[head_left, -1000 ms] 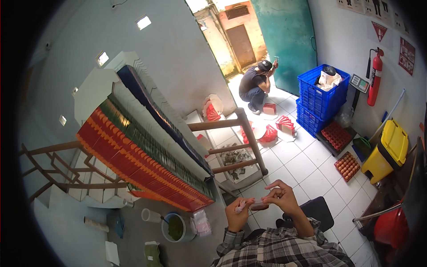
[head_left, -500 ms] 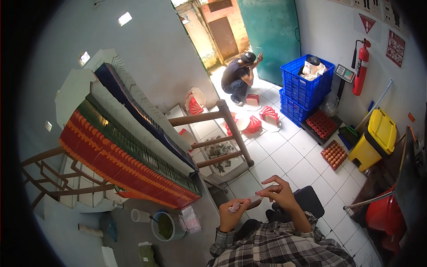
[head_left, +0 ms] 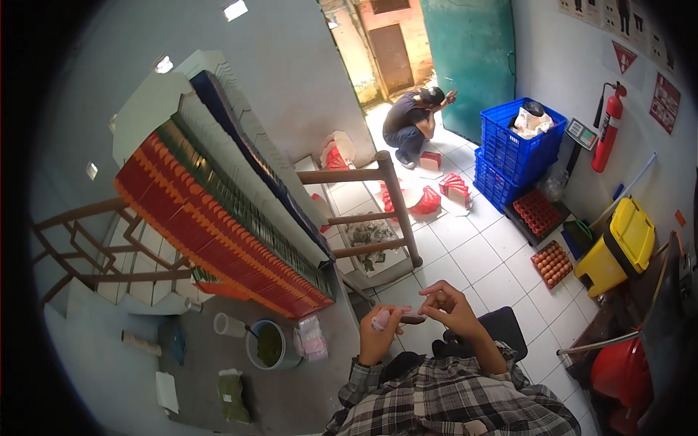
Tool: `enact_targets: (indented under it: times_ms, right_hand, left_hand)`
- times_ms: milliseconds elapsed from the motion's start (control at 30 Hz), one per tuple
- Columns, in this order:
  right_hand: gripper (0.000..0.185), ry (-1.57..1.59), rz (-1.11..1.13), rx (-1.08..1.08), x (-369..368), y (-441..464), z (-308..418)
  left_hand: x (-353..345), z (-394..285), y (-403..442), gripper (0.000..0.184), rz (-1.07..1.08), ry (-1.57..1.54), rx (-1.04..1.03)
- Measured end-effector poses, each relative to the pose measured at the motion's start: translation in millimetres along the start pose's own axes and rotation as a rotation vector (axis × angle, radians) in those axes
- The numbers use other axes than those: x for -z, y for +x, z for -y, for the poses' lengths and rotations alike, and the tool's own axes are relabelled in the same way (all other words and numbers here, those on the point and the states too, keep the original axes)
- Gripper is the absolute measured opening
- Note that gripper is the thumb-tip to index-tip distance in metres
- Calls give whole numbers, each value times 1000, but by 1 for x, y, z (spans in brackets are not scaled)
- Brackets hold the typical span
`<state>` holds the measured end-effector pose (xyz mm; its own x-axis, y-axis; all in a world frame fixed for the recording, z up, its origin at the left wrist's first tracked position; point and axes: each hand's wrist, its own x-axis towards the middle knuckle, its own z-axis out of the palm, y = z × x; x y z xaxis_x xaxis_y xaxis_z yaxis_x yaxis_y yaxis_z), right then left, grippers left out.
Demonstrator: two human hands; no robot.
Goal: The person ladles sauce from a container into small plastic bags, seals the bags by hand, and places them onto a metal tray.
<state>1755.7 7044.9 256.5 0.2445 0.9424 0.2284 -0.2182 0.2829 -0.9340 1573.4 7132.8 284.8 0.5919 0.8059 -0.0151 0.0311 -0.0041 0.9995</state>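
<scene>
My left hand [head_left: 375, 341] is closed around a small thin see-through plastic piece [head_left: 413, 317], perhaps a little bag. A crumpled pinkish bit [head_left: 379, 320] shows above its fingers. My right hand [head_left: 456, 318] pinches the far end of the plastic piece, its index finger raised and bent. Both hands are in front of my checked shirt. Left of them on the grey table [head_left: 291, 396] stand a tub of green powder [head_left: 270, 344] with a spoon handle, a white cup [head_left: 230, 325], a pink stack of small packets [head_left: 313, 340] and a green filled bag [head_left: 234, 398].
Tall stacks of red, green and blue folded boxes [head_left: 218, 225] rise at the left. A wooden railing [head_left: 392, 211] stands beyond. A person [head_left: 408, 123] crouches by the green door [head_left: 469, 65]. Blue crates [head_left: 520, 145], an egg tray [head_left: 552, 264] and a yellow bin [head_left: 618, 243] are at the right.
The view has shifted, so the room appears lower and further right. My hands stay close together on the plastic piece, with the right fingers slightly more drawn in.
</scene>
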Motion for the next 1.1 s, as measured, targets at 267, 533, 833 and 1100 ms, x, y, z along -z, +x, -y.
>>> enact_targets:
  times_ms: [267, 533, 833, 1100]
  right_hand:
    - [30, 33, 112, -67, -34, -5, -16]
    - [30, 6, 72, -236, -28, 5, -21]
    - [26, -34, 244, -316, -53, 26, -38]
    - [17, -110, 614, -469, -117, 13, -75]
  left_hand:
    - [4, 43, -6, 16, -143, -241, 35]
    - [17, 43, -32, 18, -409, -136, 32]
    - [42, 65, -104, 18, -724, -233, 33]
    - [53, 70, -206, 20, -1010, -355, 167]
